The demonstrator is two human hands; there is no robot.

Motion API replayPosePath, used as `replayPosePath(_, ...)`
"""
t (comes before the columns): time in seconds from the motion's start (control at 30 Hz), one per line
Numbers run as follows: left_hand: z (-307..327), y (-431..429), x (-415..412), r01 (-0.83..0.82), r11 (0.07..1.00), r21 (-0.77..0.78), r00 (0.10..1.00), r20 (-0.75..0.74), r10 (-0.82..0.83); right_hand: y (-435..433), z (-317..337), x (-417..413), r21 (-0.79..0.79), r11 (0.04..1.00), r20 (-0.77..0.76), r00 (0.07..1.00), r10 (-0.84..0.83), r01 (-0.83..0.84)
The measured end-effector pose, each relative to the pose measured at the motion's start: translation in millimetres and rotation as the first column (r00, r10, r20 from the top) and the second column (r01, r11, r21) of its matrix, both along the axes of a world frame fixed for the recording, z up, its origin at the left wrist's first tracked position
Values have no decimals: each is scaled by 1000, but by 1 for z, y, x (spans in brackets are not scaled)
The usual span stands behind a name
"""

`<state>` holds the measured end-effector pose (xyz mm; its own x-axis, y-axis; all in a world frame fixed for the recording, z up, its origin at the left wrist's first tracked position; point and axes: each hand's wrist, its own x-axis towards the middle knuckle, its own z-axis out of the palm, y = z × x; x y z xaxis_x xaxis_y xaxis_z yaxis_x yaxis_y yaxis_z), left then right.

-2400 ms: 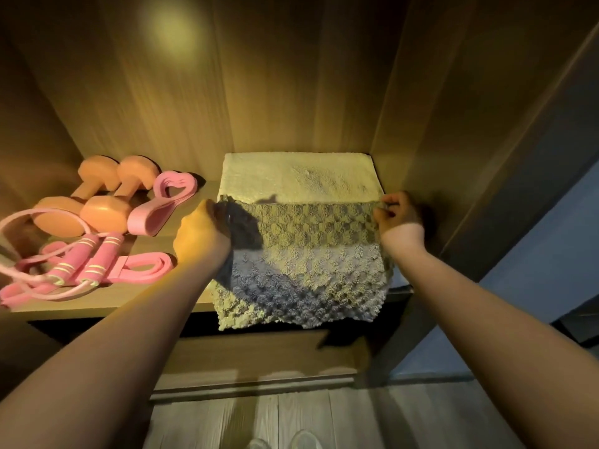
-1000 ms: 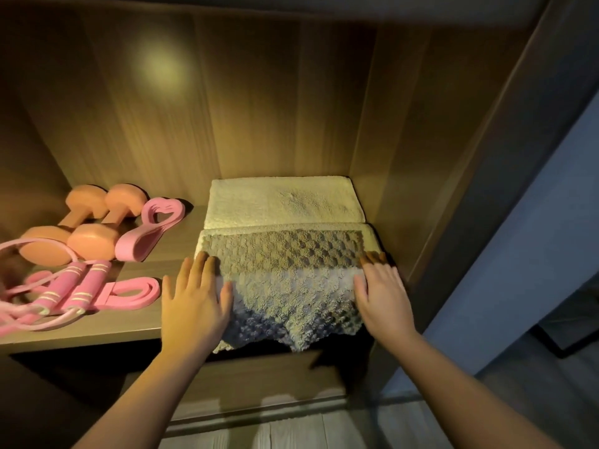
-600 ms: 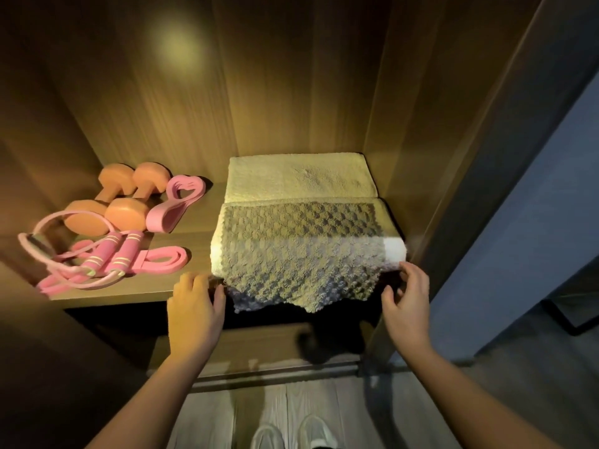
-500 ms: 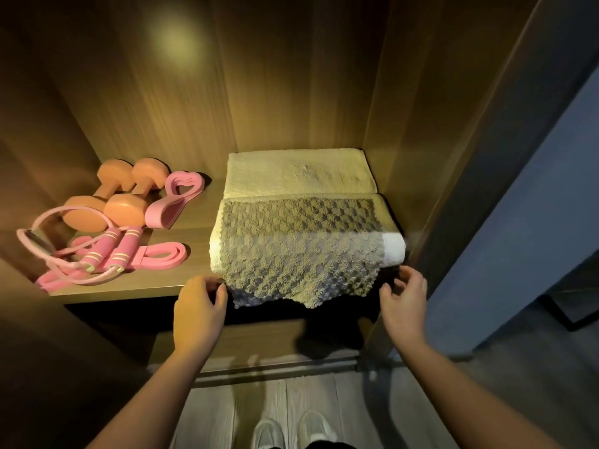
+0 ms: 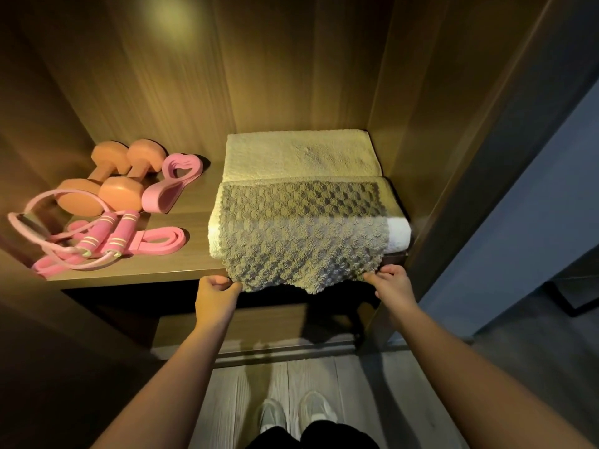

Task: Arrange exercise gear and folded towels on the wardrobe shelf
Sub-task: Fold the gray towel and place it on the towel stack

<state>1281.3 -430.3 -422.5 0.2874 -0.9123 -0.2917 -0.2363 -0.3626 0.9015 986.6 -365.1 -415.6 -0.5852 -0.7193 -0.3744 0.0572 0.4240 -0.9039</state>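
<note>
Change: the left grip (image 5: 215,291) and the right grip (image 5: 390,281), which hung loose just under the shelf front half a second ago, have come up and closed on the hanging hem of the grey waffle-textured towel (image 5: 301,234).
Left grip: pinches the hem's lower left corner, fingers curled.
Right grip: pinches the lower right corner the same way.
Grey towel: draped over a white folded towel (image 5: 398,234) at the shelf front; its ragged front edge hangs past the lip over the dark gap below.
Step in hand: probably turning the overhang up and back, or tucking it under.
Doing it well: lift both corners together, keep the hem taut and level, and set the new fold flush with the white towel's front, then smooth from the middle outward.
Risk: a pull toward the body could drag the white towel off the lip.
Behind: a cream folded terry towel (image 5: 299,153) lies at the back, touching the white one.
Shelf: the wooden wardrobe shelf (image 5: 194,218) carries the towels on its right half.
Gear: two orange dumbbells (image 5: 97,179), a pink heart-ended loop band (image 5: 171,183), a pink skipping rope with striped handles (image 5: 103,236) and a flat pink resistance band (image 5: 162,241) fill the left half, well apart from the left grip.
In the way: the wooden side panel (image 5: 421,124) stands just beside the right grip and cramps it.
</note>
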Motion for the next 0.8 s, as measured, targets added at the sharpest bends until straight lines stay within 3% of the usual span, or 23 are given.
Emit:
replayPosePath(0.1, -4, 1, -1, 46, 998, 37, 997, -63, -43, 1, -1, 2, 4, 999, -16, 999, 46, -45)
replayPosePath(0.23, -1, 12, 5, 145, 989, 2, 989, -25, -145, 11, -1, -1, 20, 996, -89, 992, 91, -90)
replayPosePath(0.53, 44, 72, 32, 301, 881, -365, 950, 34, -310, 71, 39, -9, -257, 927, -251, 946, 207, -271)
replayPosePath(0.67, 73, 90, 35, 349, 874, -338, 933, 39, -358, 88, 69, -12, -220, 919, -214, 935, 282, -327)
replayPosePath(0.8, 102, 98, 41, 382, 868, -317, 916, 5, -401, 99, 95, -21, -190, 887, -334, 878, 344, -420)
